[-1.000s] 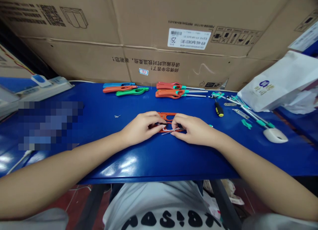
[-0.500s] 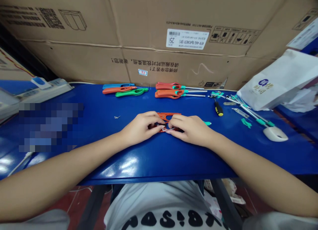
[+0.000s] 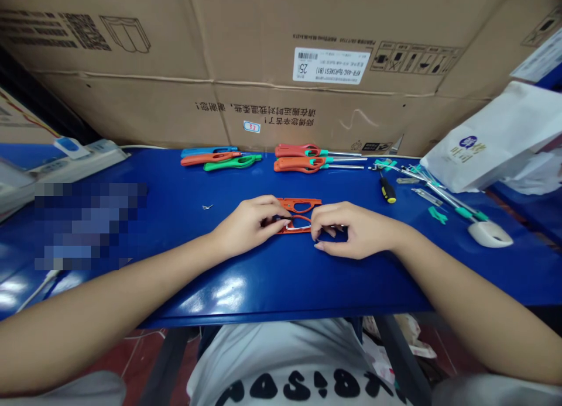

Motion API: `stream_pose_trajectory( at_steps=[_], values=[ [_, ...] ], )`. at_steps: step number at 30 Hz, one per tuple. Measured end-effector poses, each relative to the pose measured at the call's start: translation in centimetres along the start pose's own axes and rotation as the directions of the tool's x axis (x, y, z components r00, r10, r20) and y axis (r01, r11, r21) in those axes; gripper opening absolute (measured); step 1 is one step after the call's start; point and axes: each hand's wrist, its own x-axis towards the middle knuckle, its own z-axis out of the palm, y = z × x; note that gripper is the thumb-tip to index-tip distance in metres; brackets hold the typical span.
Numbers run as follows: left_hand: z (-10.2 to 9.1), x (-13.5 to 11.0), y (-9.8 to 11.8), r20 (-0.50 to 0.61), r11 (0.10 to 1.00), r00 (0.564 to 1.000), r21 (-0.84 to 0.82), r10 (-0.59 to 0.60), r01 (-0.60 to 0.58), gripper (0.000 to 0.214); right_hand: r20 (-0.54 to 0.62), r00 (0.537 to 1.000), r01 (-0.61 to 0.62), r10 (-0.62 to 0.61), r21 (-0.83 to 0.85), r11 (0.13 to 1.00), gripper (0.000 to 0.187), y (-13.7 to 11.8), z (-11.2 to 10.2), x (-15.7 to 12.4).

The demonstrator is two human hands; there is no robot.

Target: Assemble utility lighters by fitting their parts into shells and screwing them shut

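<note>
Pinched between thumb and fingers of the left hand (image 3: 253, 227), the near orange casing (image 3: 302, 230) lay on the blue table (image 3: 281, 283), a white wire (image 3: 290, 227) curving along its inside beside the thumb tip, while the right hand (image 3: 362, 227) curled loosely at its right end, whether closed on anything I could not tell. Just behind it lay a second orange casing (image 3: 290, 205). Over to the right a white paper bag (image 3: 496, 137) stood tilted, its contents hidden.

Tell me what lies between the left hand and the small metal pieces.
Bare blue table: in the head view, nothing else lies between the left hand and the metal pieces.
</note>
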Motion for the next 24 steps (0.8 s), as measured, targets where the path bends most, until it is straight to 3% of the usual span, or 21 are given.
stream_pose_trajectory(
  at_steps=[3, 8, 12, 17, 22, 24],
  values=[
    [0.0, 0.0, 0.0, 0.010, 1.000, 1.000, 0.004, 0.016, -0.016, 0.014, 0.016, 0.999, -0.040, 0.040, 0.027, 0.999, 0.019, -0.1, -0.7, -0.2],
    [-0.1, 0.0, 0.0, 0.028, 1.000, 1.000, 0.004, 0.010, -0.010, 0.015, -0.104, 0.971, -0.223, 0.215, -0.068, 0.972, 0.018, 0.9, -1.3, -0.3],
    [-0.2, 0.0, 0.2, 0.045, 1.000, 0.999, 0.011, -0.009, 0.009, 0.016, 0.016, 0.944, -0.329, 0.330, -0.050, 0.943, 0.020, 1.6, -1.5, -0.3],
    [-0.4, 0.0, 0.6, 0.103, 1.000, 0.995, 0.000, -0.002, 0.002, 0.017, 0.112, 0.876, -0.477, 0.469, 0.061, 0.877, 0.030, 1.6, -1.3, -0.1],
    [-0.4, -0.2, 1.3, 0.182, 0.999, 0.983, -0.036, -0.016, 0.023, 0.017, 0.188, 0.816, -0.569, 0.547, 0.088, 0.818, 0.026, 1.0, -1.2, -0.1],
    [-0.4, -0.2, 1.6, 0.188, 0.999, 0.982, -0.041, -0.008, 0.016, 0.017, 0.186, 0.816, -0.569, 0.548, 0.084, 0.818, 0.022, 0.7, -1.1, -0.1]
  ],
)
